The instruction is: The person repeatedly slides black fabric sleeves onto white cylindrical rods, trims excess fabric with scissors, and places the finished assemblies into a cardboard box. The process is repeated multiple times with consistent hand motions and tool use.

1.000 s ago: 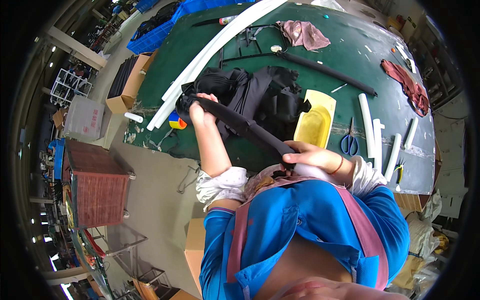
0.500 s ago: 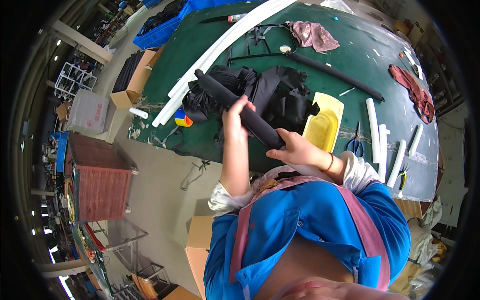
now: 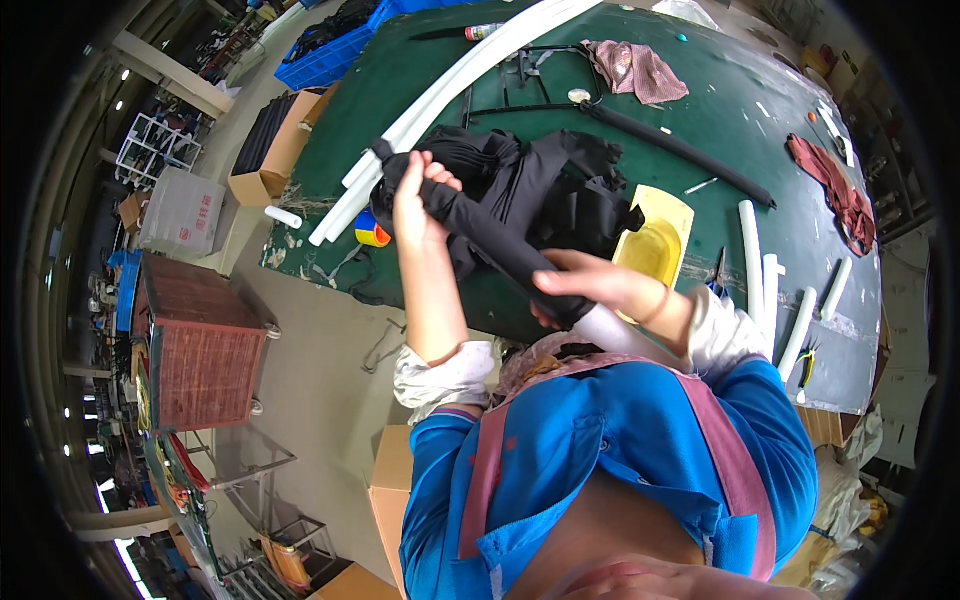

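A long black fabric sleeve [image 3: 490,235] slants across in front of me, from far left to near right. From its near end a white tube [image 3: 622,335] sticks out toward my body. My left hand [image 3: 422,205] is closed around the sleeve close to its far end, where the cloth looks wrinkled. At the near end my right hand [image 3: 600,285] grips the sleeve, thumb on top and fingers partly hidden beneath. Behind the sleeve lies a heap of black cloth [image 3: 545,185] on the green table [image 3: 400,290].
Right of the cloth sits a yellow tray [image 3: 686,235], with scissors [image 3: 718,272] and short white tubes [image 3: 750,260] beyond it. Long white tubes [image 3: 440,105] cross the table's left side. A black-covered rod [image 3: 680,155] lies farther back. A wooden cabinet [image 3: 200,345] stands left.
My left hand has slid up and left along the sleeve to near its far end. My right hand has shifted slightly right and wraps the near end more fully. The cloth has wrinkled.
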Demonstrator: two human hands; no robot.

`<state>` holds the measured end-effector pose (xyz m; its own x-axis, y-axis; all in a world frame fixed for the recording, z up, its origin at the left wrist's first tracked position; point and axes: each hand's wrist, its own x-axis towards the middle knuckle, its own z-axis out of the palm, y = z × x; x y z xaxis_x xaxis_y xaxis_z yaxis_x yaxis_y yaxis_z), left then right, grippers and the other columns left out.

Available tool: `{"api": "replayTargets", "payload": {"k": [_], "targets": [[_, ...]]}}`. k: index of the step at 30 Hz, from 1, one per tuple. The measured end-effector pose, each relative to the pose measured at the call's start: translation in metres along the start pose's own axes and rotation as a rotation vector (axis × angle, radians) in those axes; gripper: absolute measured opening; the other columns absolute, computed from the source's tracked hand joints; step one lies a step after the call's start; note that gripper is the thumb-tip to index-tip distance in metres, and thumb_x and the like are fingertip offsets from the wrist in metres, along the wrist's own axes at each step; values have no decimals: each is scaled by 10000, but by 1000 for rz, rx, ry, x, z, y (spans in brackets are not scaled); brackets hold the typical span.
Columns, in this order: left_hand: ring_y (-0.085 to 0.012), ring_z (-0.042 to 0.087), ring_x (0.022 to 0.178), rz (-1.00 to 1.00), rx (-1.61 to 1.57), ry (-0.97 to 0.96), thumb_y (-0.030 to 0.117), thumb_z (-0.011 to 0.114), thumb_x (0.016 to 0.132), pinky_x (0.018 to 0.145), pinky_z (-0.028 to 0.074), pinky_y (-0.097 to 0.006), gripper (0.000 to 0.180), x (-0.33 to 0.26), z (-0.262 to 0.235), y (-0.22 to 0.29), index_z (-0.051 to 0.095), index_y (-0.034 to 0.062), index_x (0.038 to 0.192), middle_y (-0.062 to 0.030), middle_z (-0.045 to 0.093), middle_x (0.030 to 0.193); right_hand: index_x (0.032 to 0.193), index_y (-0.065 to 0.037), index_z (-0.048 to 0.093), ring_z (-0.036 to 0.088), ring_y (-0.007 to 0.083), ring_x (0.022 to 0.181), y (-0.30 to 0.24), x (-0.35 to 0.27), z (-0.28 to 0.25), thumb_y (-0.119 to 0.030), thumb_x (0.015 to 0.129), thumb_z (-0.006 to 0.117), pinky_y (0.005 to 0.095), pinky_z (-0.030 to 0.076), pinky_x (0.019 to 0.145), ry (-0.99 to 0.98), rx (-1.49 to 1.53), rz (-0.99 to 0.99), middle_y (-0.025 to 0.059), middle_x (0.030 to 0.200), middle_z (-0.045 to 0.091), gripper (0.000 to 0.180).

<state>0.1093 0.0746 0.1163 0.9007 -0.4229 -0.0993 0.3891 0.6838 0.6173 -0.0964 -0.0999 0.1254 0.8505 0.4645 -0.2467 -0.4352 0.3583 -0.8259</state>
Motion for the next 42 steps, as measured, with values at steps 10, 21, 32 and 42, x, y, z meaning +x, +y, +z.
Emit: {"api": "replayTargets", "payload": {"k": [10, 21, 32, 42], "targets": [[-113, 308, 418, 2, -94, 448, 239, 554, 939, 440, 345, -268, 216, 55, -59, 38, 460, 140, 771, 39, 319, 521, 770, -33, 630, 571, 99, 624, 9, -64, -12, -277, 785, 678, 221, 427, 574, 44, -225, 295, 57, 680, 617, 248], [-131, 546, 675, 227, -33, 67, 153, 667, 843, 619, 496, -292, 280, -25, 22, 19, 544, 56, 1075, -33, 549, 781, 1130, 46, 567, 611, 171, 881, 16, -55, 15, -130, 736, 702, 281, 491, 811, 169, -413, 100, 96, 968, 650, 453], [-150, 576, 730, 261, 116, -132, 54, 687, 789, 687, 513, -340, 492, -69, 64, -20, 457, 24, 1222, -45, 575, 845, 1229, 72, 471, 607, 209, 910, 53, -45, -17, -308, 766, 756, 292, 476, 836, 177, -376, -24, 141, 1138, 578, 663], [-165, 591, 713, 225, 140, -251, 91, 667, 819, 700, 536, -351, 405, -108, 87, -41, 446, 5, 1148, -61, 568, 822, 1149, 47, 524, 520, 89, 858, 20, -4, 13, -390, 872, 663, 233, 451, 758, 82, -347, -378, 29, 938, 578, 535]]}}
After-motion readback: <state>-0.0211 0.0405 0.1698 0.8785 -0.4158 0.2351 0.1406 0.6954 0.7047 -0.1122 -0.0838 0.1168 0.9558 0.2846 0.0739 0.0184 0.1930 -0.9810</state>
